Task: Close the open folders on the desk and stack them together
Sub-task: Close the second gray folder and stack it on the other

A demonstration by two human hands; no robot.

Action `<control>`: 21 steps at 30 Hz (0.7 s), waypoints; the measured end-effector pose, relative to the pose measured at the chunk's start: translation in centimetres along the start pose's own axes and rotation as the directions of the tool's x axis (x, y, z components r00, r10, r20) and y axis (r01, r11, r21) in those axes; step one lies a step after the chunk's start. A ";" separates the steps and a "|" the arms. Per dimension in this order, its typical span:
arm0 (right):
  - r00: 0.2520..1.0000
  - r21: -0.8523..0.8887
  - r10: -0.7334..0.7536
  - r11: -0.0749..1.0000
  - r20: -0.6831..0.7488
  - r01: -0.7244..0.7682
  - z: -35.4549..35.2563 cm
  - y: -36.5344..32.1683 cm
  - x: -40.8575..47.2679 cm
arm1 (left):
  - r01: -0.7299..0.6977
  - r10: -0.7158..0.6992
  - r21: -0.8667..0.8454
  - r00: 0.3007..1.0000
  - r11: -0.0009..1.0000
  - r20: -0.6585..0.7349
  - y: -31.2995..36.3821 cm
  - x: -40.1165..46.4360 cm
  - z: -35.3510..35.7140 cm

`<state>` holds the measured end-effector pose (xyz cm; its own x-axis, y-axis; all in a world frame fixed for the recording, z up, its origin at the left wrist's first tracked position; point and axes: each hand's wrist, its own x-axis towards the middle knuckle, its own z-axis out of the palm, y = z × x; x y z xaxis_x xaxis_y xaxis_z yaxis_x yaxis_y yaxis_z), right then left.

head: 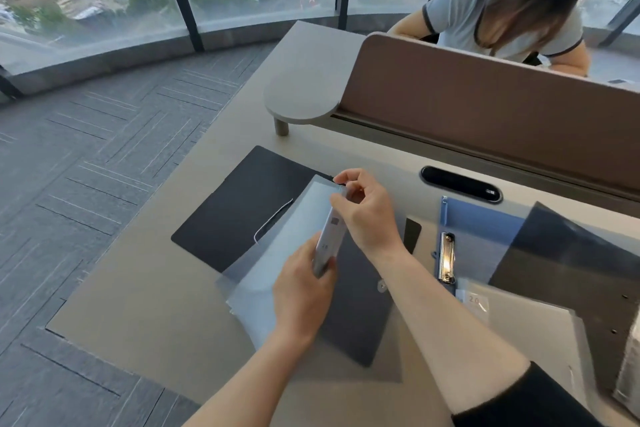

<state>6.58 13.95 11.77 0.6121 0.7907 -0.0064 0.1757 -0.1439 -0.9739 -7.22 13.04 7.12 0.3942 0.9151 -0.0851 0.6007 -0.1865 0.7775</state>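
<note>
- A black folder (239, 208) lies open and flat toward the left edge of the desk (145, 302), its dark cover spread out with a thin white cord (273, 218) lying on it.
- Partly over its near right side sits a translucent grey folder (277, 253), its clear cover raised on edge between the two hands, so the closing step looks to be in hand on this one.
- The left hand (301, 291) grips the near end of that folder's spine, fingers curled round it.
- The right hand (367, 211) pinches the far end of the same spine and cover near the top corner, thumb and fingertips closed on it.
- Under the right forearm a dark folder with a snap button (360, 308) lies closed, running toward the desk's near edge.
- Toward the right edge a blue clip folder (481, 239) lies open, its metal clip (446, 260) showing, with a dark sheet and a clear pocket overlapping it.
- Next, by my reading, the raised cover must be folded flat, then the black and blue folders shut and all gathered into one pile.
</note>
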 end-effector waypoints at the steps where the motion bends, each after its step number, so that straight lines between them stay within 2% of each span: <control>1: 0.999 0.008 -0.028 1.000 -0.018 0.028 -0.4 -0.4 -0.2 | -0.011 0.010 -0.016 1.000 1.000 -0.006 0.6 -0.1 -0.2; 6: 0.992 0.098 -0.077 0.991 -0.105 0.087 -2.9 -1.3 -1.4 | -0.082 0.079 -0.122 0.997 0.989 -0.027 3.8 0.0 -1.4; 11: 0.973 0.123 -0.018 0.991 -0.229 0.047 -7.0 0.0 -3.0 | -0.205 0.201 -0.218 0.979 0.954 -0.044 7.6 0.8 -3.4; 14: 0.946 0.094 0.073 0.995 -0.315 -0.046 -9.8 1.4 -4.0 | -0.243 0.242 -0.334 0.969 0.911 -0.045 10.5 1.1 -4.8; 17: 0.923 0.170 0.201 0.974 -0.329 -0.151 -12.7 2.6 -4.8 | -0.185 0.187 -0.484 0.981 0.855 -0.045 12.7 1.2 -5.4; 19: 0.924 0.297 0.268 0.937 -0.273 -0.184 -14.6 2.8 -5.4 | -0.098 0.130 -0.594 0.991 0.798 0.010 13.4 1.3 -5.4; 21: 0.943 0.396 0.273 0.900 -0.189 -0.181 -16.6 3.3 -5.9 | -0.025 0.099 -0.660 0.992 0.751 0.074 13.6 1.4 -4.9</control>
<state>16.31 -1.07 12.40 0.7714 0.5936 -0.2293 -0.2582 -0.0374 -0.9654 -1.85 13.50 20.64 0.5017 0.8634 -0.0538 -0.0183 0.0728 0.9972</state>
